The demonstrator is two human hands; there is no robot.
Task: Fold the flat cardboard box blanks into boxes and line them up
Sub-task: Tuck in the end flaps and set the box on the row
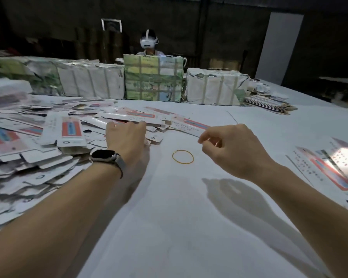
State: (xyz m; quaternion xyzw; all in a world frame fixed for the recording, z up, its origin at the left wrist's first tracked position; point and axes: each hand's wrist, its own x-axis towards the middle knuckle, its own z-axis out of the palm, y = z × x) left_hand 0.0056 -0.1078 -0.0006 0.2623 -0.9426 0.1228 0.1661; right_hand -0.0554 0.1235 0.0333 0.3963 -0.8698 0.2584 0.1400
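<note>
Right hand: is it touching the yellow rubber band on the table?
Apart. In the head view the right hand pinches the end of a box blank, and bare table shows between it and the rubber band.

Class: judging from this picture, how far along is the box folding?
Barely begun. No folded box is visible. In hand: the right hand pinches one flat blank; the left hand rests on the loose pile of blanks. Left: folding that pile and lining up boxes.

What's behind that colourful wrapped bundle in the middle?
Behind the colourful bundle sits a person wearing a white headset; only head and shoulders show. The bundle hides everything lower, and beyond is dark wall.
</note>
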